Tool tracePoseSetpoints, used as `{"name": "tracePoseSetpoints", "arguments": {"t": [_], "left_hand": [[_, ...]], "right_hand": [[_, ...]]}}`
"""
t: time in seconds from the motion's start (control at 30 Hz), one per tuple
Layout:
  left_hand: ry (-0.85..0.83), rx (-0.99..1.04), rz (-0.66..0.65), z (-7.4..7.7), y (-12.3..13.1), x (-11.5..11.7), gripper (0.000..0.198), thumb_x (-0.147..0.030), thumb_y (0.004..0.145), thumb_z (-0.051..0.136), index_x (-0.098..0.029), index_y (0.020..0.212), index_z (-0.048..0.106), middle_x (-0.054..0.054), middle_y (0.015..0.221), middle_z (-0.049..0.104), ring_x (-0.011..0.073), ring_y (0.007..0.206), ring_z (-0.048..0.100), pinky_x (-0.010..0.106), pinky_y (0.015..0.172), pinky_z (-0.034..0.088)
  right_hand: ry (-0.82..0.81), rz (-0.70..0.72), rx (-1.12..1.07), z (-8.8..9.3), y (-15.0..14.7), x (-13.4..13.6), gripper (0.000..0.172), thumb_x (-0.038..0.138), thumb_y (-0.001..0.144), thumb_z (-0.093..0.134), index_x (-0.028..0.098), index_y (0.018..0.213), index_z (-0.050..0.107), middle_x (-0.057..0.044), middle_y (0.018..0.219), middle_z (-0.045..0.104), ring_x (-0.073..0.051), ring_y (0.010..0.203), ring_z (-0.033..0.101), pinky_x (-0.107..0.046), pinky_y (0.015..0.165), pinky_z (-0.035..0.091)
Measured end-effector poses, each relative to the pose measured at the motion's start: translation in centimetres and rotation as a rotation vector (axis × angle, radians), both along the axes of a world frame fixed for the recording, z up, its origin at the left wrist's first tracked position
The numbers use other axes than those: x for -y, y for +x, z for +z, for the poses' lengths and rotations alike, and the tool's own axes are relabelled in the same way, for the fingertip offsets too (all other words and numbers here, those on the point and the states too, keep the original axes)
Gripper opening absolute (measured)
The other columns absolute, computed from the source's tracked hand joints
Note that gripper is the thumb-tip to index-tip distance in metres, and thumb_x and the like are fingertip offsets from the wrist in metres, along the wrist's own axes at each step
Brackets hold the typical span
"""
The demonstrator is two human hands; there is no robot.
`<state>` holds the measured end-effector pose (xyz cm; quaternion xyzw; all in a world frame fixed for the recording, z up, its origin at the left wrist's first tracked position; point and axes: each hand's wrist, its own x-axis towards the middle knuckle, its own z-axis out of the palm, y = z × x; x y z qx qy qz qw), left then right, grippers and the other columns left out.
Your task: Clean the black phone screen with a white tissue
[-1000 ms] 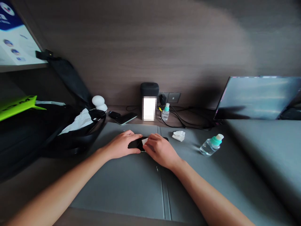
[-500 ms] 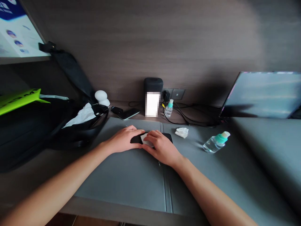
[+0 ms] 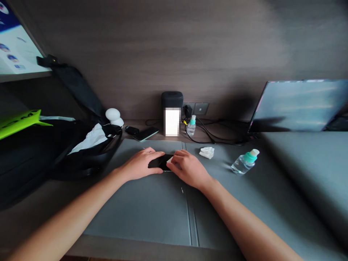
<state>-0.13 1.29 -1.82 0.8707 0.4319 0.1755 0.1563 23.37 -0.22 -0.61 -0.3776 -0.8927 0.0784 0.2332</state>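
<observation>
A black smartphone (image 3: 160, 163) lies flat on the grey desk mat (image 3: 136, 210), its dark glass facing up. My left hand (image 3: 139, 164) grips the phone's left end, thumb along the near edge and fingers along the far one. Over the right end, my right hand (image 3: 188, 169) is closed on a white wipe (image 3: 169, 160) pressed to the glass. Only a small corner of the wipe shows; the hand hides the rest, along with the phone's right end. A crumpled white tissue (image 3: 207, 152) rests on the mat beyond my right hand.
A clear spray bottle (image 3: 243, 164) with a teal collar stands at right; a smaller one (image 3: 191, 127) is by the cables. Behind are a dark speaker-like device (image 3: 172, 98), another phone (image 3: 146, 133) and a laptop (image 3: 293, 107). A black bag (image 3: 32, 159) fills the left.
My right hand has drawn slightly right along the phone with the wipe, baring more dark glass between the hands. My left hand keeps its grip. The view has shifted a little.
</observation>
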Motion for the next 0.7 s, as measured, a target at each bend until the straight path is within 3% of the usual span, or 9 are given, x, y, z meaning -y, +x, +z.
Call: {"name": "tracePoseSetpoints", "arguments": {"t": [0.1,0.17,0.27,0.37,0.57,0.7], "left_hand": [[0.0,0.002,-0.009,0.0,0.0,0.0,0.06,-0.048,0.084,0.069,-0.029,0.138,0.052,0.007,0.116,0.06,0.0246,0.108,0.061,0.038,0.096,0.048],[0.005,-0.001,-0.008,-0.1,0.0,-0.1,0.06,-0.049,0.083,0.069,-0.029,0.138,0.052,0.006,0.116,0.06,0.0245,0.107,0.061,0.037,0.096,0.048],[0.012,-0.007,-0.003,-0.2,-0.1,-0.1,0.06,-0.05,0.084,0.068,-0.03,0.138,0.052,0.006,0.117,0.06,0.0241,0.107,0.06,0.038,0.097,0.048],[0.01,-0.008,-0.005,-0.2,-0.1,-0.1,0.059,-0.05,0.085,0.067,-0.031,0.138,0.051,0.006,0.117,0.06,0.0238,0.107,0.06,0.038,0.097,0.048],[0.0,-0.011,-0.012,-0.2,-0.1,-0.1,0.059,-0.05,0.085,0.067,-0.031,0.138,0.051,0.007,0.119,0.059,0.0239,0.108,0.06,0.039,0.098,0.047],[-0.001,-0.027,0.0,-0.1,-0.2,-0.1,0.059,-0.051,0.085,0.066,-0.031,0.139,0.051,0.007,0.119,0.058,0.0237,0.107,0.06,0.038,0.097,0.047]], "right_hand": [[0.003,0.054,0.012,0.0,0.0,0.0,0.025,0.032,0.099,0.052,0.018,0.086,0.067,-0.006,0.088,0.063,-0.018,0.088,0.058,-0.032,0.083,0.046],[0.001,0.01,0.011,0.1,0.1,-0.1,0.023,0.031,0.098,0.052,0.017,0.087,0.067,-0.006,0.089,0.062,-0.018,0.089,0.059,-0.031,0.084,0.046],[-0.02,-0.087,0.009,0.2,0.5,-0.3,0.031,0.031,0.1,0.05,0.018,0.077,0.066,-0.004,0.08,0.06,-0.017,0.082,0.059,-0.029,0.078,0.045],[-0.04,-0.069,-0.005,0.4,1.0,-0.4,0.035,0.03,0.101,0.047,0.018,0.074,0.065,-0.003,0.077,0.059,-0.016,0.078,0.058,-0.028,0.076,0.044],[-0.078,-0.106,-0.011,0.3,2.3,-1.0,0.019,0.015,0.094,0.053,0.017,0.082,0.067,-0.004,0.086,0.061,-0.016,0.083,0.058,-0.027,0.078,0.043],[-0.083,-0.077,0.005,0.2,2.6,-0.9,0.017,0.01,0.092,0.053,0.017,0.086,0.067,-0.005,0.088,0.06,-0.016,0.083,0.058,-0.027,0.077,0.043]]}}
